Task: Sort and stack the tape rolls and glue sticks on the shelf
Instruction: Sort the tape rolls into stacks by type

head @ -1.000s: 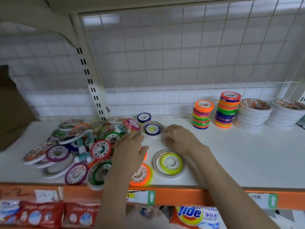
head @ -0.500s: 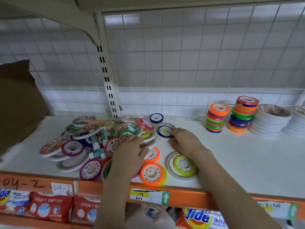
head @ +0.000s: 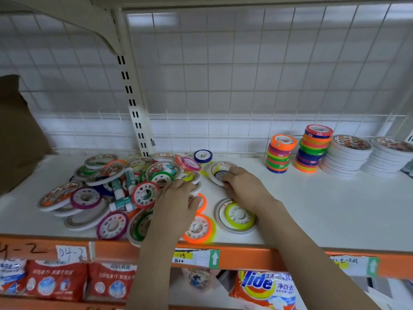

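Sorting step, pile [head: 125,193] mostly unsorted. R hand [head: 243,186] grips flat white roll [head: 218,173]; L hand [head: 176,202] on pile, grip unclear. Next: carry roll to far-right white stacks [head: 348,155].

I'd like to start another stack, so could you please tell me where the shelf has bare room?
The widest bare patch on the shelf lies right of the right hand, in front of the coloured stacks and white stacks. A narrower strip runs behind the hand, left of those stacks. Left of the hands, the loose pile crowds the shelf.
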Demonstrator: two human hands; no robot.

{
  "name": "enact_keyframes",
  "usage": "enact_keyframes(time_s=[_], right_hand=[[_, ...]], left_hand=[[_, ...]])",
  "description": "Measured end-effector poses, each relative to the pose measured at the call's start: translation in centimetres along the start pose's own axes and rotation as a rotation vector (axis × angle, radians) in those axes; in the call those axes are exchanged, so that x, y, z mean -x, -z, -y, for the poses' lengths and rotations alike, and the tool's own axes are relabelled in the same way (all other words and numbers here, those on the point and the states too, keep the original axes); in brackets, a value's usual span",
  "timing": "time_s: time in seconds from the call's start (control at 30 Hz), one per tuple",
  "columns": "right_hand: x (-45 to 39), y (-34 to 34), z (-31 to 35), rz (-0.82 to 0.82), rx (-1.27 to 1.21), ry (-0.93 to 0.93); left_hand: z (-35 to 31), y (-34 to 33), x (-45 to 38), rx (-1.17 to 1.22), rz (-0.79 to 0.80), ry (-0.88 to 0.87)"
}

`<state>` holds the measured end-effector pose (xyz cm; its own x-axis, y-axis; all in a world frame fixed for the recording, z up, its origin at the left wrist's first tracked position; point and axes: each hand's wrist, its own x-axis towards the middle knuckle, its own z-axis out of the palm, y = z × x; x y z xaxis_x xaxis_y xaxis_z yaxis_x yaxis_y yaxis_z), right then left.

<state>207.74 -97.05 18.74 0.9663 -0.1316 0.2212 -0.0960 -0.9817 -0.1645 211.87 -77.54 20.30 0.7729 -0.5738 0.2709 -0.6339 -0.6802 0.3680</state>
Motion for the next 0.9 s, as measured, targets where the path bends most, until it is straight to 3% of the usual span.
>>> enact_keyframes(time_s=[0.33, 0.6, 0.9], right_hand=[[4.8, 1.6, -1.5, -0.218, -0.084, -0.126], [8.7, 1.7, -2.6, -0.265, -0.098, -0.228], [9.9, 1.1, -2.5, -0.258, -0.085, -0.247]], left_hand=[[-2.9, -1.5, 0.3, 0.032, 0.089, -0.127], [-5.2, -3.1, 1.5, 0.086, 0.292, -0.265], [-5.4, -3.3, 1.5, 0.025, 0.179, -0.329]])
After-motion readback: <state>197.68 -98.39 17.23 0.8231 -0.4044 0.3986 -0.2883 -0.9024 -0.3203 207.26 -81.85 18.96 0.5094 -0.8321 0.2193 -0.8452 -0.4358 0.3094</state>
